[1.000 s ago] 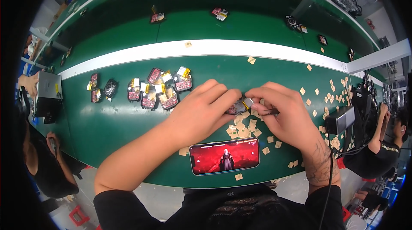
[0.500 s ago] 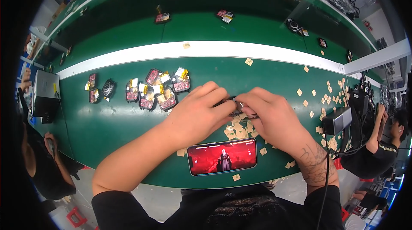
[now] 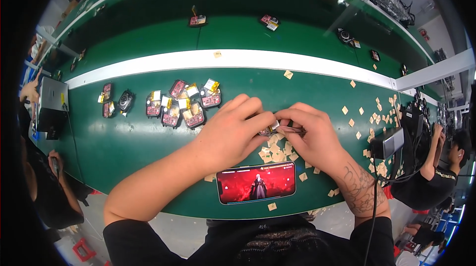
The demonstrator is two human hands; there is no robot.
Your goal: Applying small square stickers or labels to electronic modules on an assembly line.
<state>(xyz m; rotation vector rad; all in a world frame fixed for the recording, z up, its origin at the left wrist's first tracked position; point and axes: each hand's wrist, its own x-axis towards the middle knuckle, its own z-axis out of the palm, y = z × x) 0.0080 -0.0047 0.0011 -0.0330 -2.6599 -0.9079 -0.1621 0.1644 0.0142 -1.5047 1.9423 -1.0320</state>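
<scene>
Nearest the body, a phone [image 3: 257, 184] lies on the green bench [image 3: 134, 157], a red scene on its screen, and just beyond it paper squares [image 3: 277, 155] sit in a loose heap. Past the heap, in front of the body, the unit [image 3: 269, 129] sits between both hands; whether it touches the bench cannot be told. The left hand [image 3: 243, 122] has its fingers curled closed around the unit's left side. The right hand [image 3: 315, 129] is pinched nearly shut, apparently on a thin dark tool [image 3: 297, 131], its fingertips meeting the unit's pale battery [image 3: 274, 125]; exactly what they grip there is hidden. Good work here probably means a firm left hold, a light right touch, and the tool's point laid flat rather than digging into the soft battery. Farther off to the left, similar units [image 3: 193, 117] cluster, batteries showing; beyond runs a white rail [image 3: 297, 62].
</scene>
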